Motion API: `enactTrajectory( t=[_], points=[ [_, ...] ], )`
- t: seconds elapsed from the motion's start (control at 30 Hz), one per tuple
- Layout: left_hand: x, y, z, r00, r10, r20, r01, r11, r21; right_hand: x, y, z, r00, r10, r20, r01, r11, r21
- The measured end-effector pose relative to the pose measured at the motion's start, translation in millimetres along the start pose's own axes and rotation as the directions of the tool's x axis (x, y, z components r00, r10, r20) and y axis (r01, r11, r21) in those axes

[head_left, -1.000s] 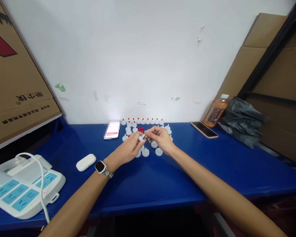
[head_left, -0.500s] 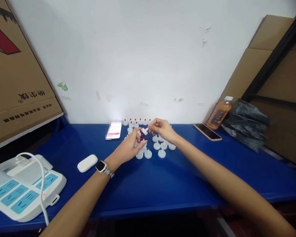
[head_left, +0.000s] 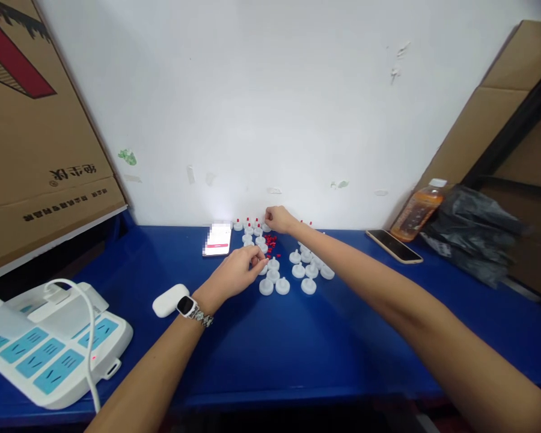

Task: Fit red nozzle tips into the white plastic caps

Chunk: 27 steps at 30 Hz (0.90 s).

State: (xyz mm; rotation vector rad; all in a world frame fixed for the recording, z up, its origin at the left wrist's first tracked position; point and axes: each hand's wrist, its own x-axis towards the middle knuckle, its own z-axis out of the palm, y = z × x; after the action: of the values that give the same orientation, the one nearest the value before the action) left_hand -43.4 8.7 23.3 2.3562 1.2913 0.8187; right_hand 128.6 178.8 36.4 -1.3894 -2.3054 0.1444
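My right hand is at the back of the table by the wall, its fingers pinched at the top of a white nozzle cap. That cap stands at the end of a row of similar caps with red tips. My left hand is lower and to the left, thumb and index finger drawn together; whatever they hold is hidden. Close to its fingertips lie small loose red tips in a pile. White nozzle caps without red tips stand in front of the pile, and more are on the right.
A lit phone and a white earbud case lie left. A power strip with a cable is at the left edge. On the right are a second phone, a drink bottle and a black plastic bag.
My right hand has carried the white nozzle cap from between both hands back to the row by the wall. My left hand's fingers have drawn closer together. The view has shifted slightly.
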Motion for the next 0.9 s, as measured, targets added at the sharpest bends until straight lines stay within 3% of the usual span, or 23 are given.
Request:
enactTrajectory(
  t=[0.33,0.77,0.9],
  points=[
    [0.1,-0.9,0.4,1.000,0.000,-0.001,0.000,1.000,-0.026,-7.6,-4.6,-4.6,0.997,-0.020,0.078,0.023,0.999,-0.036],
    [1.2,-1.2,4.5,1.000,0.014,0.019,-0.014,1.000,-0.025,-13.7,-7.1,-7.0,0.999,0.026,0.031,-0.026,1.000,-0.003],
    [1.2,0.3,4.2,1.000,0.001,0.021,0.000,0.999,-0.036,-12.7,-11.8,-7.8,0.999,-0.025,0.040,0.025,0.999,-0.021]
  ],
)
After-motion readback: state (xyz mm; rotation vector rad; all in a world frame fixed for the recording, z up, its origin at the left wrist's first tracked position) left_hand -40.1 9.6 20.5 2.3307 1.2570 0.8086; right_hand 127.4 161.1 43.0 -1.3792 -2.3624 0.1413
